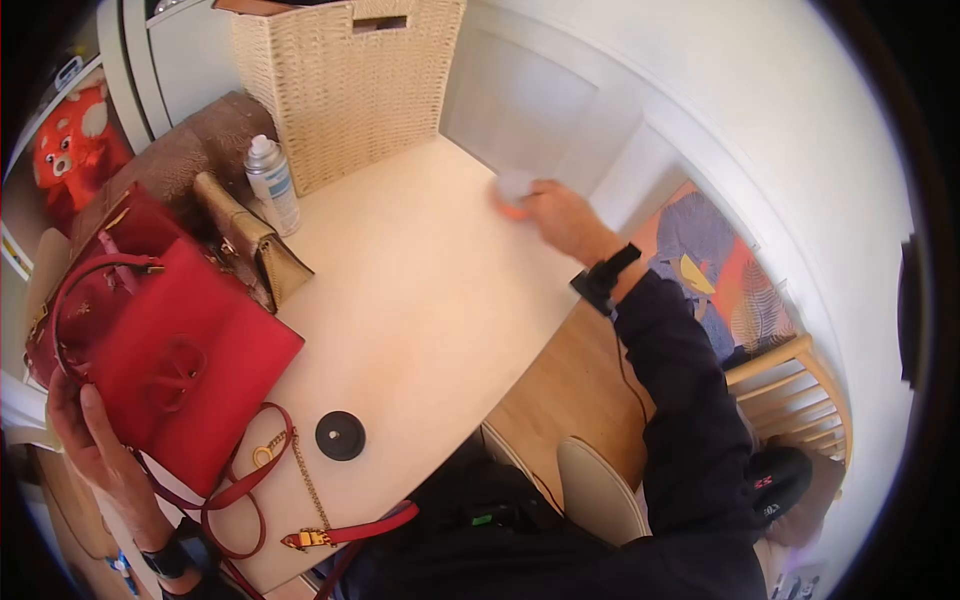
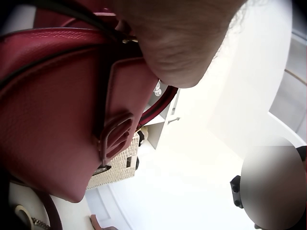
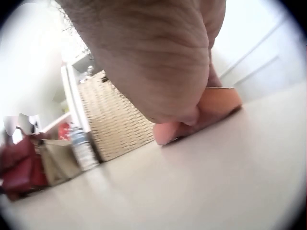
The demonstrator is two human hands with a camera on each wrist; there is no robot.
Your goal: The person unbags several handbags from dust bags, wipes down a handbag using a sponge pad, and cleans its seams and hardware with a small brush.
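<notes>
My left hand (image 1: pixel 100 445) is at the near left edge of a red handbag (image 1: pixel 215 350), below its curved handle, gripping it with the thumb in front. The bag leans back, its flap with a logo-shaped clasp facing up, and most of the fingers are hidden in the left wrist view. Out near the table's far right edge, my right hand (image 1: pixel 570 220) holds a small round thing with a pale top and an orange side (image 3: pixel 220 103), close over the tabletop. Motion blur hides its finer detail. A red strap (image 1: pixel 240 490) with a gold chain trails from the bag.
A black round disc (image 1: pixel 340 436) lies on the pale table (image 1: pixel 420 300). Behind the bag stand a gold clutch (image 1: pixel 250 240), a spray can (image 1: pixel 272 185) and a woven basket (image 1: pixel 360 95). Beyond the table's right edge are a wooden chair (image 1: pixel 800 390) and a patterned picture (image 1: pixel 710 270).
</notes>
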